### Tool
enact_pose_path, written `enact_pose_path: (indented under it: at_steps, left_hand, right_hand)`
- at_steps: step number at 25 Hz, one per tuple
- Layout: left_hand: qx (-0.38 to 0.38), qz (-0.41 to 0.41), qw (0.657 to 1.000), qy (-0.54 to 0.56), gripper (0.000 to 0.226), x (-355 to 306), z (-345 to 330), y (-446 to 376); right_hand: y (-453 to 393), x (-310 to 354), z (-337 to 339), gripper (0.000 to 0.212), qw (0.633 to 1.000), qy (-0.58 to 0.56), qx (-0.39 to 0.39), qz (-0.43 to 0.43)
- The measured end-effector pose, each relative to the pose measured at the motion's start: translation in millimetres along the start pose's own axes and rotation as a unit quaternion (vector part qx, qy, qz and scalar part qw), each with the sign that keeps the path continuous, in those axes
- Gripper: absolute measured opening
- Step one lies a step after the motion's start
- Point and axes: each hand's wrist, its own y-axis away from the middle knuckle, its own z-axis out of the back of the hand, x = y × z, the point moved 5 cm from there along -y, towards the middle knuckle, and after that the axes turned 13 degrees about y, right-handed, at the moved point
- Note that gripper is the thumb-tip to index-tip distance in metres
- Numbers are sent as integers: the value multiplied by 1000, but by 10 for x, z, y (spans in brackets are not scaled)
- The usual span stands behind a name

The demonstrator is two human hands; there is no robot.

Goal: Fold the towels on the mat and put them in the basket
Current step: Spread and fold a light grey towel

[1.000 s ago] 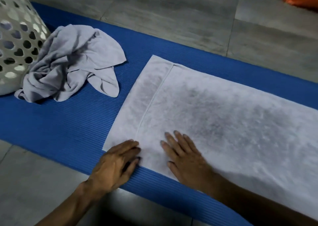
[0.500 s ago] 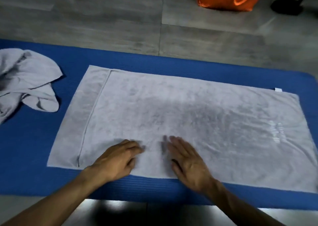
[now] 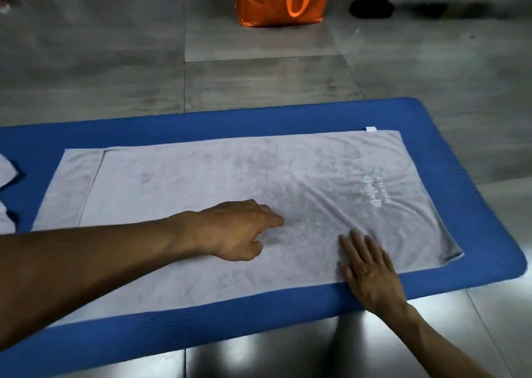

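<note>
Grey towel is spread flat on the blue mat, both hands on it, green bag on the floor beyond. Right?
Not quite: the head view shows the bag is orange, not green. The grey towel lies flat on the blue mat, with the left hand and right hand on it.

Pale grey towel (image 3: 201, 182) – ribbed blue mat (image 3: 475, 205) – orange bag (image 3: 276, 0).
</note>
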Motion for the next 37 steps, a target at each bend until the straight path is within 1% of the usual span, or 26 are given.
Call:
enact_pose_path:
  at_steps: [2,3,4,6,7,8,9,10,11,12,13,14,15,16,17,18,20,22,25,27,28,29,31,32,34,37]
  left_hand:
    - [36,-6,999,-27,60,-203,-15,-191]
    - [50,-4,998,-36,60,-265,-50,-296]
    - [62,-1,997,-44,60,-304,-108,-425]
    - [83,21,994,-73,62,-297,-260,-671]
    - [95,39,991,-89,64,-259,-328,-789]
    - [102,62,988,-94,65,-210,-390,-898]
    - [100,86,988,-85,67,-155,-435,-1006]
    - [83,106,989,-64,67,-100,-464,-1103]
    - [54,122,991,-31,66,-49,-483,-1195]
    - [11,134,991,12,64,5,-487,-1300]
    - [-42,147,987,53,62,61,-463,-1402]
    - [-93,159,980,79,61,118,-427,-1490]
    - [-130,166,974,82,62,162,-381,-1565]
    - [-142,170,973,61,66,186,-342,-1638]
    - [-131,174,975,39,72,216,-316,-1719]
    - [-104,177,978,31,78,250,-300,-1798]
    - [-34,186,981,44,88,289,-273,-1924]
    - [0,193,980,50,97,332,-246,-2030]
    - [7,202,978,58,101,355,-261,-2089]
    - [1,203,977,64,100,350,-273,-2096]
    - [-1,203,977,63,100,344,-276,-2096]
    - [-2,203,977,61,100,347,-278,-2100]
    - [-4,207,977,59,101,369,-276,-2099]
    - [-4,206,977,58,101,371,-278,-2105]
    - [0,202,977,64,102,366,-264,-2112]
    - [2,200,977,70,103,356,-249,-2091]
  right_hand:
    - [-63,-169,101,63,998,-22,-7,-58]
    - [-120,-142,136,62,997,-31,-25,-64]
    - [-169,-70,149,61,997,-40,-37,-49]
    - [-224,63,105,59,998,-32,-36,43]
    - [-229,1,24,57,996,-13,-35,75]
    - [-227,-175,-64,58,998,-3,-29,59]
    - [-228,-412,-120,61,1000,-3,-20,-3]
    - [-240,-643,-154,65,996,-8,-14,-82]
    - [-276,-813,-149,68,989,-7,-14,-144]
    - [-358,-873,-112,68,985,-2,-26,-169]
    - [-498,-804,-29,66,988,-1,-46,-148]
    - [-664,-646,45,63,993,-9,-65,-95]
    - [-840,-461,91,59,996,-18,-86,-34]
    - [-1013,-313,89,57,995,-25,-100,14]
    - [-1194,-219,80,56,994,-31,-98,38]
    - [-1380,-202,54,56,995,-34,-87,37]
    - [-1703,-346,16,58,996,-27,-84,5]
    - [-2039,-640,25,61,997,-16,-70,-21]
    - [-2552,-1158,71,68,995,-26,-17,-95]
    - [-2768,-1248,132,66,988,-26,1,-155]
    - [-2801,-1153,183,64,986,-21,-5,-165]
    - [-2776,-998,234,62,987,-26,-27,-155]
    - [-2581,-659,310,61,991,-51,-58,-113]
    - [-2454,-614,298,61,992,-58,-50,-104]
    - [-2416,-829,191,62,993,-46,-14,-107]
    - [-2735,-1479,75,68,984,-37,23,-175]
